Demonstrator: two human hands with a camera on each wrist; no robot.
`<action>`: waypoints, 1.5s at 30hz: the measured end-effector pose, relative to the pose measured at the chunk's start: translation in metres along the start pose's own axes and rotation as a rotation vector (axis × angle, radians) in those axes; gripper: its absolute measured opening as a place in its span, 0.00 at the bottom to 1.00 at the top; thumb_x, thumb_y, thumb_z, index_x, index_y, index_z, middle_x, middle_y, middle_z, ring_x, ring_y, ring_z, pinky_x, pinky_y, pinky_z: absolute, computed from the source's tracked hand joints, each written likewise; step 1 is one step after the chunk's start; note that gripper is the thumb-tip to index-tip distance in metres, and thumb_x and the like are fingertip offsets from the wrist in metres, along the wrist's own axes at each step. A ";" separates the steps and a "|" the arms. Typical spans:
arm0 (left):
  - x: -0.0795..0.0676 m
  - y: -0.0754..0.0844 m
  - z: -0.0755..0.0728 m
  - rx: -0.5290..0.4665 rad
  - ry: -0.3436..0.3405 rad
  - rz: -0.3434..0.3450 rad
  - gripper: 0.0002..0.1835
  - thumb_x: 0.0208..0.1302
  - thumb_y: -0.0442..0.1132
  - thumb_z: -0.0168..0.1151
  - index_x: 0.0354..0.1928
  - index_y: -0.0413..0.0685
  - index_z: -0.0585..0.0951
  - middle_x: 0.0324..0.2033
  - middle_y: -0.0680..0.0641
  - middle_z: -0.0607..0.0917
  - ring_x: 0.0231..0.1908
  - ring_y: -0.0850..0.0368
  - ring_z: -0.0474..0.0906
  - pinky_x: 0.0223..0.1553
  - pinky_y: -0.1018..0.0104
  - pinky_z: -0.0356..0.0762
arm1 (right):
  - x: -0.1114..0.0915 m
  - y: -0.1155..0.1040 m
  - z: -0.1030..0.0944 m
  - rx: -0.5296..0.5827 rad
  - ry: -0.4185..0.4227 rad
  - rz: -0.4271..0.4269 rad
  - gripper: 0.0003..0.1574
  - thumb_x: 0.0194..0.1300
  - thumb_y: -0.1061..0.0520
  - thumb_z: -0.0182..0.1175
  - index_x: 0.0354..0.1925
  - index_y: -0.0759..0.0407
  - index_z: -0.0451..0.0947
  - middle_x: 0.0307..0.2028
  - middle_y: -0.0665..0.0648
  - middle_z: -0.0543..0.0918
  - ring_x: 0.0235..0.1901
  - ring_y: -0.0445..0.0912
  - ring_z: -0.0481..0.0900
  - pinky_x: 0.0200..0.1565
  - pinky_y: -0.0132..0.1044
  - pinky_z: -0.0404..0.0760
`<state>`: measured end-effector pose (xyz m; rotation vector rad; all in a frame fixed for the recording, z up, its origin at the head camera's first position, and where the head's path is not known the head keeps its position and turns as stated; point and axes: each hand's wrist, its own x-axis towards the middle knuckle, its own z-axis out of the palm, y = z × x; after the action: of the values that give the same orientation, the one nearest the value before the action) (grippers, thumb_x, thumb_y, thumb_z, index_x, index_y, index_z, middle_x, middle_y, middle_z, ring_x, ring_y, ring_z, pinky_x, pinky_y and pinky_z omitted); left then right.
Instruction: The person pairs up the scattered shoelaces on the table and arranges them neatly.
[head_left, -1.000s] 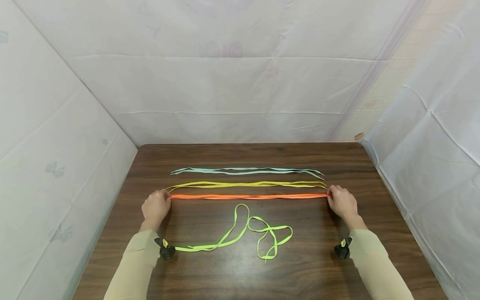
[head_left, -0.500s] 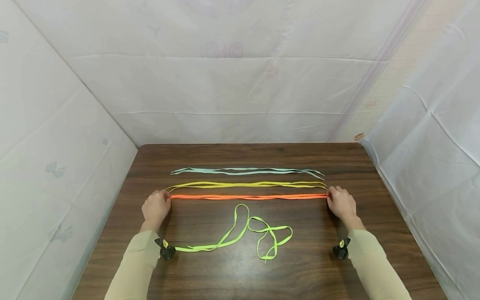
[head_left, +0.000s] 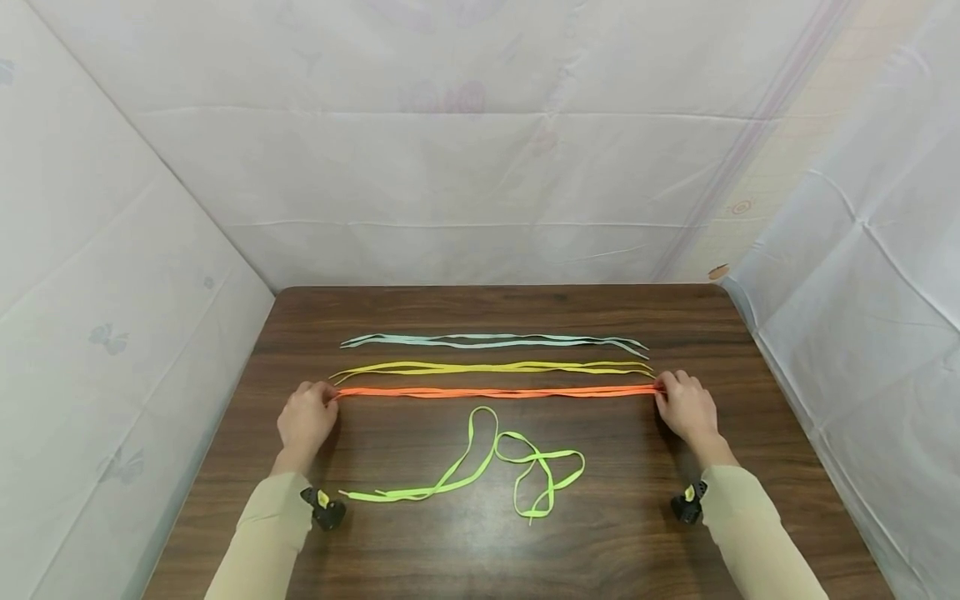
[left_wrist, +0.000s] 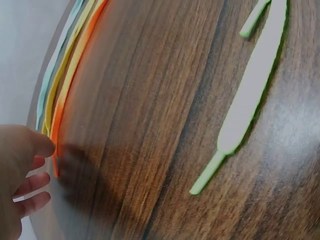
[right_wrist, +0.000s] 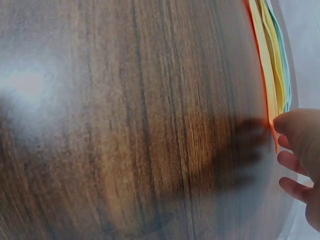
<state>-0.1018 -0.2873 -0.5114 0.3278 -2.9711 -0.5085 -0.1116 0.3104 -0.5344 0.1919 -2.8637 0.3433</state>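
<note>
Stretched straight across the table is an orange shoelace [head_left: 487,393], folded into several strands. My left hand [head_left: 306,412] is at its left end, with thumb and fingers a little parted. In the left wrist view an orange tip shows past the thumb, which covers part of the lace. My right hand [head_left: 687,406] pinches the right end between thumb and finger; a short tip pokes out in the right wrist view. Just behind lies a yellow shoelace [head_left: 480,367], and behind that a pale blue one. Nearer me lies a lime green shoelace [head_left: 465,479], loosely looped.
The pale blue shoelace [head_left: 480,340] runs parallel to the yellow one near the back of the dark wood table [head_left: 480,567]. White sheeting [head_left: 450,167] walls off the back and both sides. A small camera is strapped to each wrist.
My left hand has shifted slightly left, and the strands at the orange lace's left end have come into sight. The right hand moved slightly left, then right again. The other laces stay put.
</note>
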 end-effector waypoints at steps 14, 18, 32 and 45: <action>-0.013 0.013 -0.012 0.022 0.022 0.145 0.13 0.54 0.37 0.63 0.42 0.42 0.80 0.44 0.36 0.78 0.42 0.36 0.76 0.33 0.44 0.74 | 0.001 -0.018 -0.009 -0.016 -0.019 -0.054 0.16 0.57 0.58 0.61 0.43 0.64 0.76 0.40 0.67 0.77 0.40 0.64 0.75 0.36 0.58 0.74; -0.020 0.021 -0.012 0.016 0.030 0.181 0.14 0.53 0.37 0.65 0.42 0.41 0.81 0.44 0.36 0.78 0.42 0.36 0.76 0.33 0.44 0.74 | 0.002 -0.027 -0.010 -0.011 -0.057 -0.065 0.15 0.58 0.57 0.61 0.43 0.62 0.76 0.41 0.66 0.76 0.41 0.63 0.74 0.37 0.57 0.74; -0.056 0.043 -0.002 0.003 0.032 0.298 0.15 0.49 0.37 0.69 0.40 0.44 0.81 0.41 0.41 0.80 0.40 0.41 0.78 0.35 0.46 0.75 | 0.002 -0.064 0.000 0.019 -0.050 -0.189 0.18 0.55 0.56 0.65 0.45 0.58 0.78 0.40 0.61 0.78 0.40 0.57 0.75 0.40 0.54 0.75; -0.089 0.060 0.008 -0.021 0.019 0.402 0.14 0.47 0.39 0.71 0.38 0.46 0.82 0.37 0.46 0.81 0.36 0.48 0.78 0.34 0.53 0.76 | 0.000 -0.115 0.009 0.091 -0.014 -0.355 0.15 0.55 0.55 0.65 0.42 0.57 0.79 0.38 0.56 0.79 0.37 0.51 0.77 0.36 0.46 0.77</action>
<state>-0.0283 -0.2093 -0.5050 -0.2627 -2.8945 -0.4811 -0.0957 0.1969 -0.5178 0.7096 -2.7547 0.3997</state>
